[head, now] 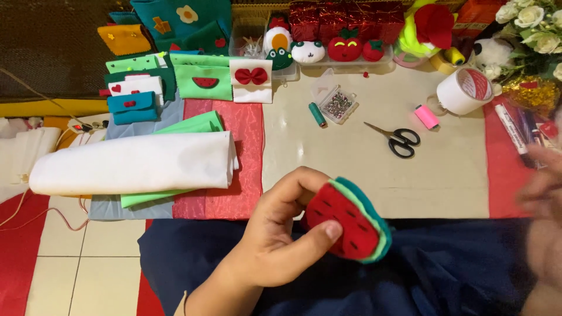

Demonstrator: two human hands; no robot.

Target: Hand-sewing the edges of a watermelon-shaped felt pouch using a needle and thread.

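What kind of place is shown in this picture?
Probably a home felt-craft workspace on the floor: the left hand holds a felt watermelon slice, with scissors, thread spools and finished felt pouches nearby.

Bare cream mat [374, 181] lies open between the white felt roll [132, 164] at left and scissors [398, 140], pink thread spool [427, 116] and tape roll [465, 90] farther right

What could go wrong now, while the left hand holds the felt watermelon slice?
1. The left hand pinches the watermelon slice only at one edge with thumb and fingers, so it may slip onto the dark blue cloth.
2. The right hand is blurred near the markers at the table edge; it might knock them off.
3. The scissors lie open within reach.
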